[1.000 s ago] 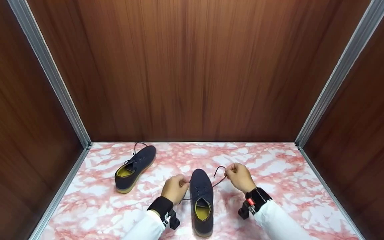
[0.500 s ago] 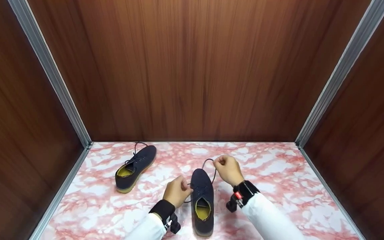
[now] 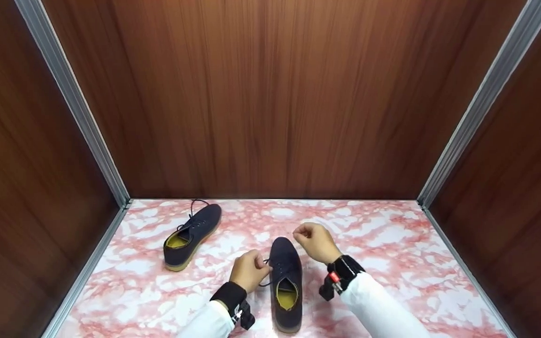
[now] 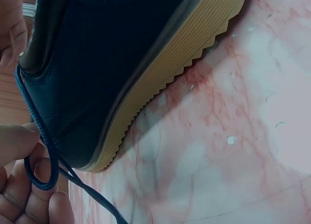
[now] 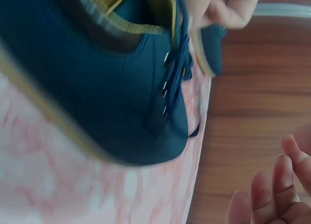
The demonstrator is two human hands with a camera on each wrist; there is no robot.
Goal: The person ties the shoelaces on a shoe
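Note:
A dark navy lace-up shoe (image 3: 283,253) stands on the pink-and-white marbled surface, its toe pointing away. At its left side my left hand (image 3: 247,271) pinches a shoelace (image 4: 30,100), which bends into a small loop at the thumb and fingers in the left wrist view. A loose length of lace hangs below that loop. Above and right of the toe is my right hand (image 3: 318,241), its fingers loosely bent with the thumb near the index finger. No lace shows between these fingers (image 5: 283,178) in the right wrist view. More laces gather over the shoe's eyelets.
A matching shoe (image 3: 200,230), yellow inside, lies angled at the back left with its lace trailing behind it. Brown wood-grain panels (image 3: 270,103) rise at the back and both sides, with metal posts (image 3: 96,126) in the corners.
My right hand has moved left toward the toe and let go of the lace it was pinching. The left hand has turned slightly and keeps its lace near the shoe's side.

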